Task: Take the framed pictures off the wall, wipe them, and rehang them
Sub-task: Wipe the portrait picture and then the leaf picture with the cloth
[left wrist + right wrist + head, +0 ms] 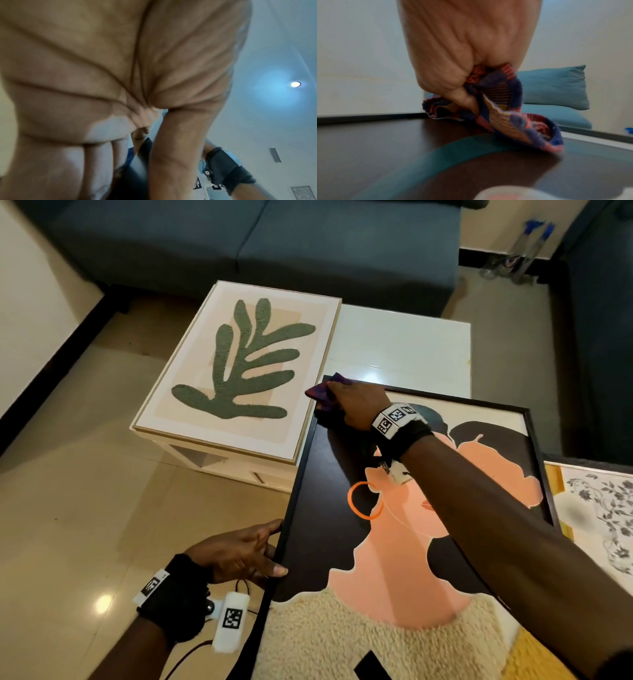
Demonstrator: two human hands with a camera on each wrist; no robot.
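Note:
A large black-framed picture (pixel 329 508) of a woman with an orange earring lies tilted in front of me, its far edge resting on a white table (pixel 404 350). My right hand (pixel 356 405) grips a bunched striped blue-and-red cloth (pixel 320 392) and presses it onto the picture's far left corner; the right wrist view shows the cloth (pixel 508 111) on the dark glass (pixel 385 142). My left hand (pixel 253 553) holds the frame's left edge, thumb on top and fingers under it. The left wrist view is filled by the palm (pixel 102 81).
A light-framed picture of a green leaf (pixel 239 364) lies flat on the white table's left part. A third picture with grey flowers (pixel 603 515) lies at the right. A blue sofa (pixel 260 244) stands behind the table, and two bottles (pixel 524 251) stand on the tiled floor.

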